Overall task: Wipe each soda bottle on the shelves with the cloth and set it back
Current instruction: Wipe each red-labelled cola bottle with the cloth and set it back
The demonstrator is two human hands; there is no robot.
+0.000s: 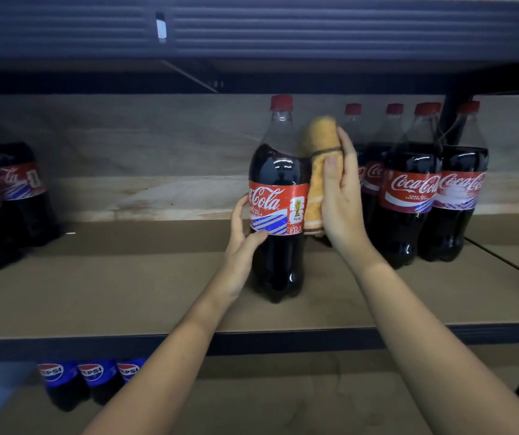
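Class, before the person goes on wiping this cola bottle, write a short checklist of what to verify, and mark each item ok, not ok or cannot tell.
1. Left hand grips the cola bottle at its label: ok.
2. Right hand holds the cloth against the bottle's side: ok.
3. Bottle upright on the shelf: ok.
4. Red cap on: ok.
5. Back of the bottle wiped: cannot tell.
6. Free space left of the bottles on the right for setting it back: ok.

brown board shelf with dark metal front rail | pale marbled back wall | dark ribbed underside of upper shelf carrying a small white tag | dark upright post at right
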